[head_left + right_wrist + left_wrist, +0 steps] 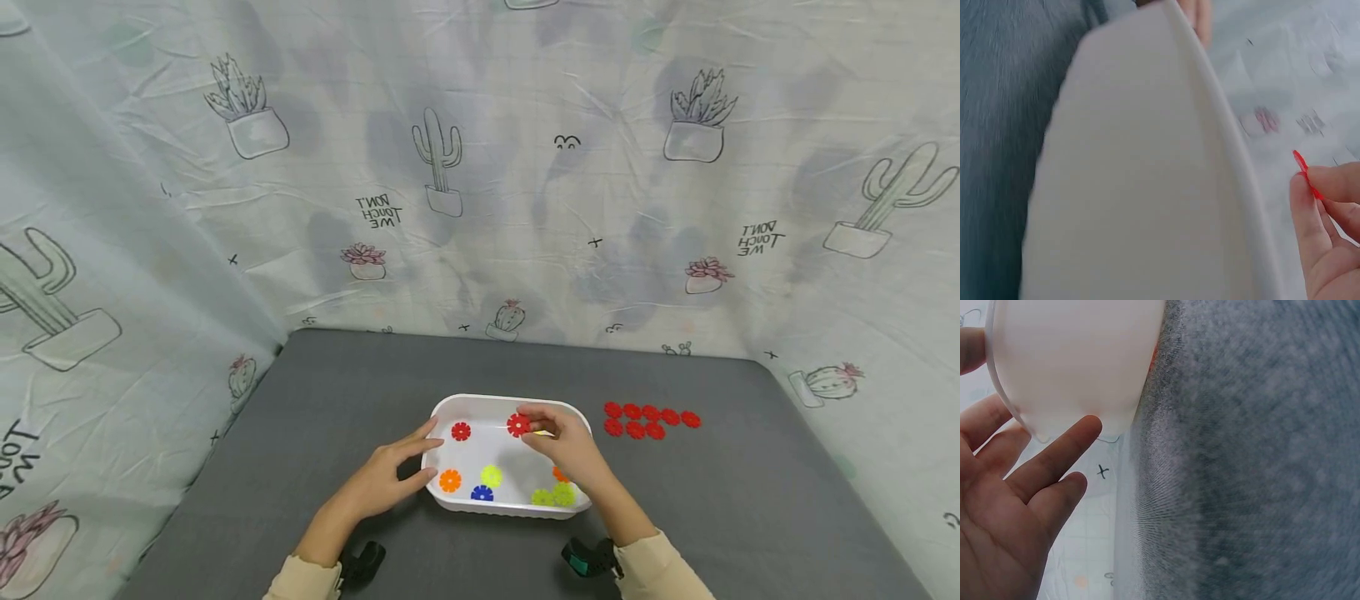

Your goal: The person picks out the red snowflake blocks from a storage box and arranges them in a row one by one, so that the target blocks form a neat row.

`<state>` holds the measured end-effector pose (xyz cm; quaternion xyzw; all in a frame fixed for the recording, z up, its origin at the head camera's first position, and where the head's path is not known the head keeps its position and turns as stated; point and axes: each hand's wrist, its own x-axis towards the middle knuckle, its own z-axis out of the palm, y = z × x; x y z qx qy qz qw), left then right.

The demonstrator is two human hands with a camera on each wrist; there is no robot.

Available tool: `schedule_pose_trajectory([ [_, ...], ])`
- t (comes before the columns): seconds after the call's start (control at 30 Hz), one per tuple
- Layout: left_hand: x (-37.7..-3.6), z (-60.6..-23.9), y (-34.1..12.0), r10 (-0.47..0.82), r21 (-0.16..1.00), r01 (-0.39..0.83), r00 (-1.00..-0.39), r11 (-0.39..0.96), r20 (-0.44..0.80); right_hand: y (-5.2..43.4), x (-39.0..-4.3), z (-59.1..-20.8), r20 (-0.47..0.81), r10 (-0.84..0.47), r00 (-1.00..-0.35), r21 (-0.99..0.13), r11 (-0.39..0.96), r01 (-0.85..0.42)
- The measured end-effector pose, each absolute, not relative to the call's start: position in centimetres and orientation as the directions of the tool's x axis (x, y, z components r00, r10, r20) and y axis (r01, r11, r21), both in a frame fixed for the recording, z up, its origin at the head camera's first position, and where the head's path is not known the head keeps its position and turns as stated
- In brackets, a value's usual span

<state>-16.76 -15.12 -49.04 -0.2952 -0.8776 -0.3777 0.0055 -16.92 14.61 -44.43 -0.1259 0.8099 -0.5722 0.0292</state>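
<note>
A white plastic tray (517, 468) holds several flower-shaped discs. Above its back right part, my right hand (566, 443) pinches a red flower-shaped disc (517, 425) between thumb and fingertips; the right wrist view shows that disc (1300, 161) edge-on, higher than the rim. My left hand (381, 477) lies at the tray's left end with spread fingers touching it. In the left wrist view, extended fingers (1060, 453) lie against and beside the tray's outer wall (1079, 356). Inside the tray sit another red disc (461, 431), an orange disc (450, 480), a blue disc (482, 492) and a yellow disc (491, 476).
Several red discs (652, 414) lie in two rows on the grey table (360, 375), right of the tray. Yellow-green discs (562, 494) lie in the tray's front right corner. A patterned cloth (495, 208) hangs behind and at both sides.
</note>
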Motion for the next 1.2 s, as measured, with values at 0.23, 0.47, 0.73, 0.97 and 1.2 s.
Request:
schedule_pose_trajectory([
  [0.23, -16.6, -48.9, -15.0, 0.508, 0.67, 0.506, -0.833, 0.543, 0.218, 19.7, -16.2, -44.1, 0.15, -0.157, -0.976, -0.93, 0.313, -0.194],
  [0.47, -16.7, -48.7, -15.1, 0.506, 0.679, 0.502, -0.835, 0.537, 0.217, 23.9, -16.1, -44.9, 0.191, -0.02, -0.981, -0.94, 0.286, -0.188],
  [0.73, -16.7, -49.2, -15.1, 0.508, 0.67, 0.511, -0.831, 0.539, 0.225, 27.9, -15.9, -47.0, 0.133, 0.118, -0.984, -0.957, 0.275, -0.097],
  [0.97, -16.8, -49.1, -15.1, 0.51, 0.675, 0.51, -0.831, 0.534, 0.224, 30.3, -15.9, -48.3, 0.072, 0.234, -0.97, -0.988, 0.151, -0.037],
  [1.2, -16.6, -49.1, -15.3, 0.519, 0.662, 0.529, -0.82, 0.531, 0.239, 31.9, -16.5, -49.5, 0.007, 0.367, -0.93, -1.0, 0.028, 0.004],
])
